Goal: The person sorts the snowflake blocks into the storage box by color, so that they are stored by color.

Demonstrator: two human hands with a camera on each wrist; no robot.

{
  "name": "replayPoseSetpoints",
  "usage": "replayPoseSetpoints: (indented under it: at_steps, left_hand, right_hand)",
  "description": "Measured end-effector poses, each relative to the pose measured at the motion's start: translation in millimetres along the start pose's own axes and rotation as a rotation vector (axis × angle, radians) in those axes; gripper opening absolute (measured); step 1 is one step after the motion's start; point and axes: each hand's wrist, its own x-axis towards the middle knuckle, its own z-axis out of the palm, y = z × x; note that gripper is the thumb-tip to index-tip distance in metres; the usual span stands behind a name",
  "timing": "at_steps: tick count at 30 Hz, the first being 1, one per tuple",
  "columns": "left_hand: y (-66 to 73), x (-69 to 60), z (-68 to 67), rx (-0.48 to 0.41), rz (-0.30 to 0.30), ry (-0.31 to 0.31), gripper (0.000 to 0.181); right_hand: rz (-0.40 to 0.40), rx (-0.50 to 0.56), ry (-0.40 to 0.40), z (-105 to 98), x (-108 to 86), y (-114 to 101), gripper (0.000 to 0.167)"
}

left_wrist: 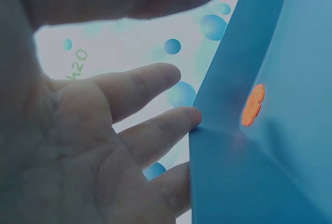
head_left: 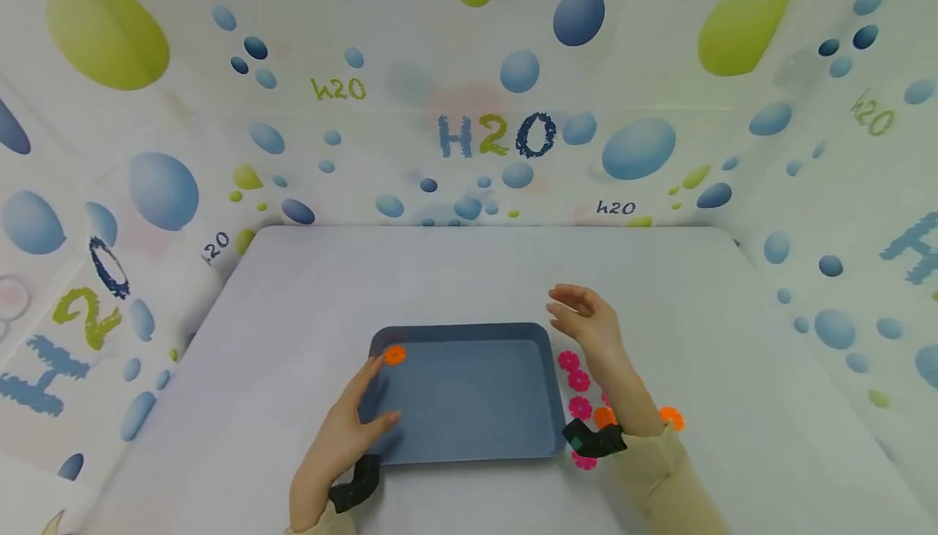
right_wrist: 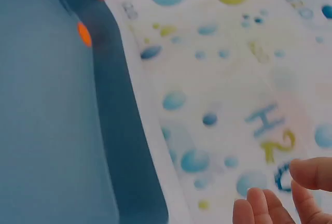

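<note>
A shallow blue-grey tray [head_left: 454, 331] lies on the white table. One orange flower-shaped piece [head_left: 394, 355] rests in its far left corner. My left hand [head_left: 340, 433] is at the tray's left side with fingers spread; in the left wrist view, fingertips [left_wrist: 191, 117] meet the tray's edge. Raised near the far right corner is my right hand [head_left: 592, 330], fingers loosely bent with nothing seen between them. Pink flower pieces [head_left: 579, 380] lie along the tray's right side. Orange flower pieces [head_left: 671, 418] lie beside the right forearm, which partly hides the group.
The white table [head_left: 315, 291] extends around the tray on all sides. Behind it and at both sides hangs a white sheet [head_left: 410, 22] with blue and green drops and H2O lettering. Dark straps [head_left: 357, 486] are on both wrists.
</note>
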Motion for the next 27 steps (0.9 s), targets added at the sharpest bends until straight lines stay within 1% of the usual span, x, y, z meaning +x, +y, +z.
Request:
replayPoseSetpoints:
  at_steps: [4, 6, 9, 11, 13, 17, 27]
  left_hand:
    - [0.7, -0.3, -0.6, 0.005, 0.006, -0.001, 0.080]
    - [0.6, 0.2, -0.8, 0.003, 0.004, -0.005, 0.080]
    - [1.0, 0.6, -1.4, -0.011, -0.009, -0.018, 0.081]
    - [1.4, 1.0, -1.7, -0.017, -0.016, -0.026, 0.080]
    - [2.0, 0.8, -2.6, -0.021, -0.024, -0.030, 0.080]
    - [2.8, 0.5, -4.3, -0.026, -0.031, -0.031, 0.080]
    - [3.3, -0.4, -5.3, -0.028, -0.031, -0.049, 0.080]
  right_hand:
    - [0.026, -0.035, 0.094, -41, -10.6, 14, 0.044]
    - [0.053, -0.075, 0.135, -58, -18.0, 22, 0.046]
    - [0.098, -0.153, 0.187, -78, -28.6, 34, 0.047]
    - [0.118, -0.201, 0.205, -87, -34.9, 42, 0.048]
    - [0.128, -0.246, 0.213, -92, -39.3, 48, 0.048]
    - [0.135, -0.333, 0.217, -98, -43.7, 58, 0.048]
    - [0.135, -0.557, 0.211, -101, -44.6, 77, 0.048]
